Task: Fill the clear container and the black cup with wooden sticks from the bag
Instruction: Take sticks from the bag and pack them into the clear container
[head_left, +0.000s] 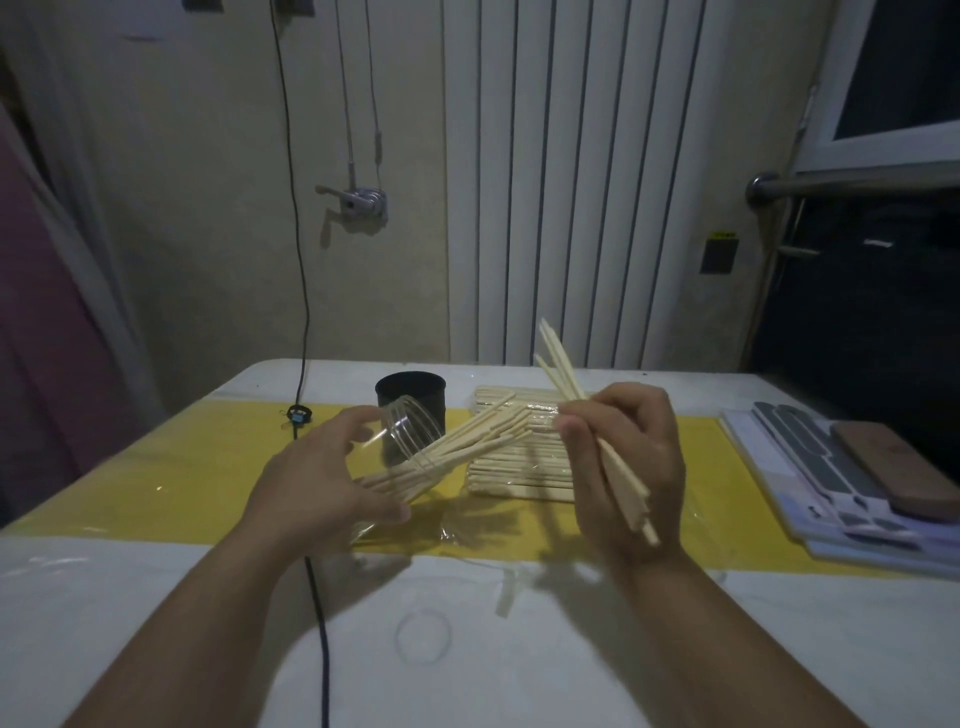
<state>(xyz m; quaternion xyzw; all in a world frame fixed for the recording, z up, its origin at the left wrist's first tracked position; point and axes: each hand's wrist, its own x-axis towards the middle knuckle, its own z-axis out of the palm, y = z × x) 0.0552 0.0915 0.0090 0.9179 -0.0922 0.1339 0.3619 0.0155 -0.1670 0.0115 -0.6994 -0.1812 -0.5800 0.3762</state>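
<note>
My left hand holds the clear container tilted, its mouth turned to the right, with several wooden sticks poking out of it. My right hand grips a small bundle of wooden sticks that slants up and to the left. Behind the container the black cup stands upright on the yellow mat. The clear bag of sticks lies flat between my hands, partly hidden by the right one.
A black cable hangs down the wall, crosses the table and passes under my left arm. A clear lid ring lies on the white cover near me. At the right edge sit flat grey sheets with a brown block.
</note>
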